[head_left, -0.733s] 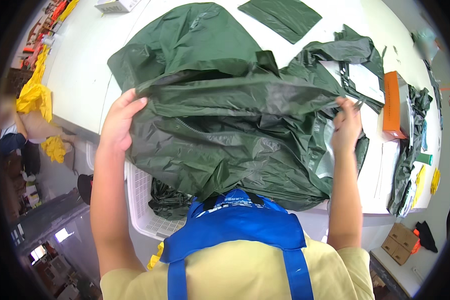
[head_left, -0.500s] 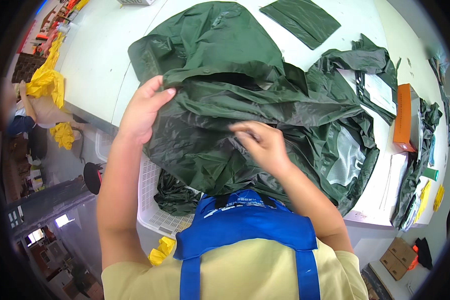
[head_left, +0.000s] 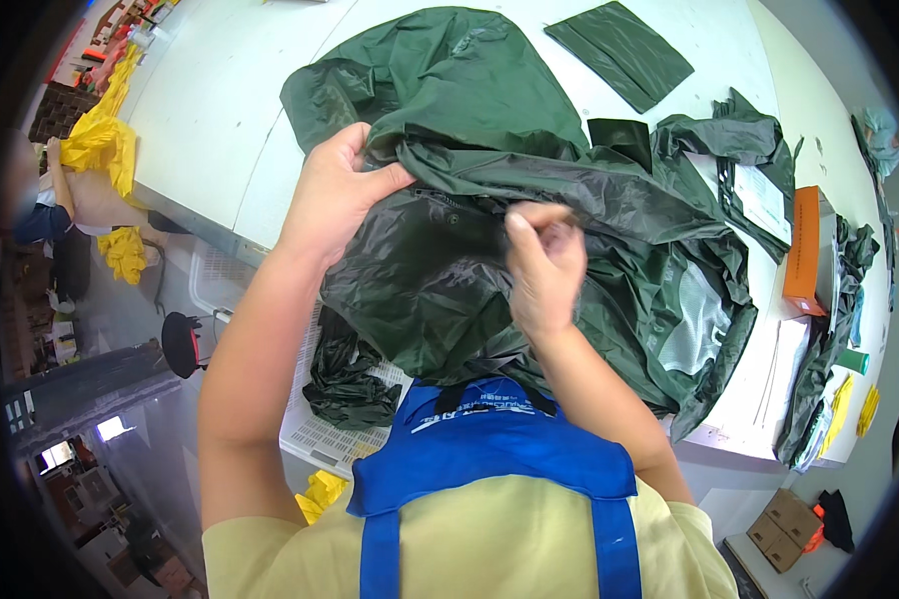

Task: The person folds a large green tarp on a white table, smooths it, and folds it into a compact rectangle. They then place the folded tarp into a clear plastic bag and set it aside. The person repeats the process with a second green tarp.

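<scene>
A dark green raincoat [head_left: 459, 95], thin and shiny, lies crumpled across the table before me and hangs over its near edge. My left hand [head_left: 345, 200] pinches a fold of it between thumb and fingers on the left side. Below that fold, a small round snap [head_left: 453, 218] shows on the darker fabric. My right hand [head_left: 549, 270] is over the middle of the coat, close to the fold's lower edge. Its fingers are curled in and blurred at the tips; whatever they grip is hidden. Pale mesh lining [head_left: 694, 314] shows at the coat's right.
On the white table [head_left: 210, 130] lie a folded green piece [head_left: 621, 55], more green fabric [head_left: 719, 135] and an orange box [head_left: 807, 250]. A white plastic basket [head_left: 315, 439] holding dark green fabric stands below the near edge. Another person handles yellow fabric [head_left: 100, 155] at left.
My left hand has shifted right and slightly up with the fold, which now lies flatter. My right hand has moved right and turned, fingers curled upward. The snap has come into view.
</scene>
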Motion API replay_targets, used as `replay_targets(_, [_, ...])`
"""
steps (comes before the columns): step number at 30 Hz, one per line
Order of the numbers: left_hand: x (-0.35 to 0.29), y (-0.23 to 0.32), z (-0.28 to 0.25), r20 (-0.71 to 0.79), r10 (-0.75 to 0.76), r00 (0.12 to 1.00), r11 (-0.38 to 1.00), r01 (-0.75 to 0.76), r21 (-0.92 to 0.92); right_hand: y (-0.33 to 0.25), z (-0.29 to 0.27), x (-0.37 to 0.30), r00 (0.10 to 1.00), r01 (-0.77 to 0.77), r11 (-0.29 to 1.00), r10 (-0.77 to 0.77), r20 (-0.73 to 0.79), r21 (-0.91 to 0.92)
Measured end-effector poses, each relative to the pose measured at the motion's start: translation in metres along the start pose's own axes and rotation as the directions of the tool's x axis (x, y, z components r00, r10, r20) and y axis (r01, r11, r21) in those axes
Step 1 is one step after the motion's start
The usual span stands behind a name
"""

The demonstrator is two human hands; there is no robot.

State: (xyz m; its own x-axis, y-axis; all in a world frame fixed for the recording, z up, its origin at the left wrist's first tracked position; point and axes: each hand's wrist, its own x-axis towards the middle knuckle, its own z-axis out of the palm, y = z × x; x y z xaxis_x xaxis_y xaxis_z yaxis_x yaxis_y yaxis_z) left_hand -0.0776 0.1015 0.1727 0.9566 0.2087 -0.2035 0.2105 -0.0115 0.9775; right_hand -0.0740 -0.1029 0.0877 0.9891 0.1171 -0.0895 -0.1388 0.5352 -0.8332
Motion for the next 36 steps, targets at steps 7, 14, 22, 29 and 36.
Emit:
replay_targets(7, [0.001, -0.006, 0.000, -0.099, -0.023, 0.995, 1.000, 0.023, 0.000, -0.018, -0.065, 0.020, 0.681, 0.545, -0.052, -0.555, 0.478, -0.837])
replay_targets(14, [0.002, 0.005, 0.001, -0.101, -0.058, 0.993, 0.998, 0.054, -0.044, -0.069, -0.072, 0.046, 0.560, 0.713, -0.224, -0.389, 0.732, -0.664])
replay_targets(22, [0.004, 0.000, -0.005, -0.091, -0.115, 0.989, 0.992, 0.110, -0.059, -0.119, -0.054, 0.028, 0.862, 0.448, 0.100, 0.216, 0.459, -0.888])
replay_targets(29, [0.003, -0.001, -0.002, -0.082, -0.093, 0.992, 0.995, 0.088, -0.055, -0.064, -0.038, 0.014, 0.662, 0.655, -0.231, -0.284, 0.694, -0.720])
replay_targets(36, [0.007, -0.006, -0.001, -0.041, -0.075, 0.996, 0.997, 0.074, -0.009, -0.035, 0.004, 0.020, 0.621, 0.706, -0.164, -0.325, 0.713, -0.689])
